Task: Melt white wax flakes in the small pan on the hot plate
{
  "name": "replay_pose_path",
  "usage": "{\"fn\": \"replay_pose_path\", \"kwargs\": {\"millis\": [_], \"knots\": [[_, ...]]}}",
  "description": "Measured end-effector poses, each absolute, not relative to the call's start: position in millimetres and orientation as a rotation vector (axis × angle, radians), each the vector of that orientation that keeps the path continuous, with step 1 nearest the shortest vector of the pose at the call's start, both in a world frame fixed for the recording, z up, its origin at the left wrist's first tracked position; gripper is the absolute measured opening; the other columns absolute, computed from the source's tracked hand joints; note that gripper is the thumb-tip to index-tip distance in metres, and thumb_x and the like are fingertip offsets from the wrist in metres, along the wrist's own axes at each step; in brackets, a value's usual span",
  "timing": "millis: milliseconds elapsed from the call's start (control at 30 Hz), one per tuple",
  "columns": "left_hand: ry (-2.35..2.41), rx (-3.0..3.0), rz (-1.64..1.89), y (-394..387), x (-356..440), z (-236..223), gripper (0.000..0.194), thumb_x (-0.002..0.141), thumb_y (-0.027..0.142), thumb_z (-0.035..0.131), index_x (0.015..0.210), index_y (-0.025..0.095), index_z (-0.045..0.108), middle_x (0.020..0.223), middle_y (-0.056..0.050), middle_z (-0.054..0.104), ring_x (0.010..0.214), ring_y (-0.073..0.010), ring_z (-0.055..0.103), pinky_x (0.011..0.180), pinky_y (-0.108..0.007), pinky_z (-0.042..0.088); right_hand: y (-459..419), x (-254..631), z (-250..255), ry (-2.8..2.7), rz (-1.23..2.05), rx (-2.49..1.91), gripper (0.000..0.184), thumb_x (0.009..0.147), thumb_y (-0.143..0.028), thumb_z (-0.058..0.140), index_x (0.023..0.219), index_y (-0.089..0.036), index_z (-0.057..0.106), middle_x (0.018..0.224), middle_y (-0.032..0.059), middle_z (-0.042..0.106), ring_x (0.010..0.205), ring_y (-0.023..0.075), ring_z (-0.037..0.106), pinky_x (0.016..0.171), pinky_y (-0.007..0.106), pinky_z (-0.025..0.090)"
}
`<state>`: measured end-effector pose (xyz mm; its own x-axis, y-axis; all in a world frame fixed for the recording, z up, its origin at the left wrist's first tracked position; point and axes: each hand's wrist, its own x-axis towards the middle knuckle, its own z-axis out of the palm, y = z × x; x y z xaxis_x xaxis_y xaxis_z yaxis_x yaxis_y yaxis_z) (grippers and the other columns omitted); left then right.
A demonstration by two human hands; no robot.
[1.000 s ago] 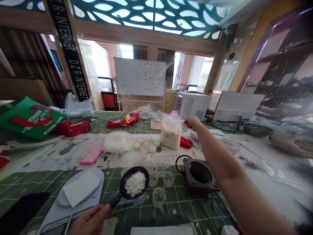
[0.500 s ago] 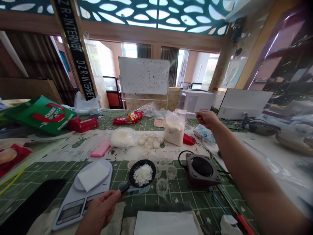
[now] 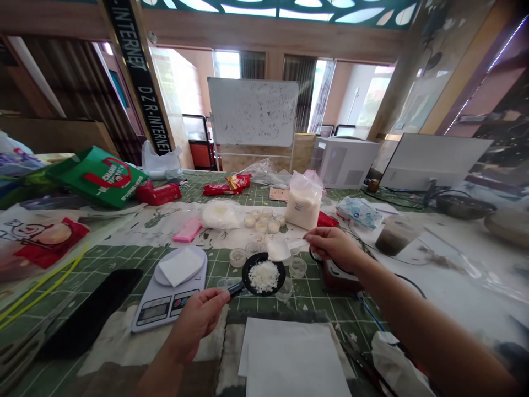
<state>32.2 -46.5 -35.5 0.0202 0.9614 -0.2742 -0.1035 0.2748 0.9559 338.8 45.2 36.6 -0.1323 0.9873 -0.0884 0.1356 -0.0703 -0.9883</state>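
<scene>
Nearest you, a white sheet (image 3: 295, 358) lay flat on the bench (image 3: 322, 303), with a scale (image 3: 171, 292) to its left carrying a square white pad. Your left hand (image 3: 198, 320) had its fingers clamped on the handle of the small black pan (image 3: 263, 274), holding it level just above the bench; a heap of white flakes (image 3: 264, 275) sat in its middle. Your right hand (image 3: 333, 247) pinched the handle of a white scoop (image 3: 280, 248), fingers together on it, the bowl hanging over the pan's far rim. I judged the step to be bringing the scoop to the flakes; whether the scoop was loaded I could not tell. The next move would call for a steady pan and a slow scoop, so nothing falls past the rim.

Around the pan stood small clear cups (image 3: 297, 267), the near ones seemingly empty. Right of them the burner (image 3: 336, 275) was half hidden by your wrist. Farther back, a cluster of cups (image 3: 264, 220) held pale filling, beside a bag (image 3: 305, 201) of white grains and a flatter bag (image 3: 221, 214) on its left.
</scene>
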Motion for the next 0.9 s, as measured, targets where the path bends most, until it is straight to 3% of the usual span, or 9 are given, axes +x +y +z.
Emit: {"fn": "replay_pose_path", "kwargs": {"millis": [333, 767, 900], "knots": [[1.221, 0.943, 1.03, -48.3, 32.9, -32.4, 0.051, 0.062, 0.06, 0.077, 0.072, 0.014, 0.058, 0.047, 0.012, 0.025, 0.045, -0.0036, 0.012, 0.042, -0.019, 0.006, 38.3, 337.0, 19.9, -1.47, 1.314, -1.345, 0.024, 0.07, -0.037, 0.074, 0.076, -0.015, 0.067, 0.053, -0.0031, 0.057, 0.042, 0.0049, 0.039, 0.039, 0.019, 0.025], [1.264, 0.919, 1.043, -47.6, 36.5, -33.4, 0.051, 0.061, 0.06, 0.077, 0.07, 0.014, 0.057, 0.049, 0.012, 0.022, 0.046, -0.004, 0.01, 0.043, -0.018, 0.005, 66.8, 363.6, 45.4, -1.216, 1.341, -1.137, 0.035, 0.06, -0.039, 0.082, 0.067, -0.015, 0.057, 0.055, -0.0042, 0.051, 0.041, 0.0019, 0.032, 0.035, 0.016, 0.019], [1.285, 0.917, 1.033, -46.3, 34.9, -34.4, 0.053, 0.061, 0.062, 0.076, 0.071, 0.013, 0.059, 0.048, 0.012, 0.02, 0.046, -0.0036, 0.007, 0.043, -0.018, 0.004, 110.5, 398.9, 78.0, -1.135, 1.144, -1.157, 0.026, 0.077, -0.033, 0.073, 0.072, -0.014, 0.057, 0.057, -0.0063, 0.048, 0.04, 0.0023, 0.034, 0.035, 0.016, 0.027]]}}
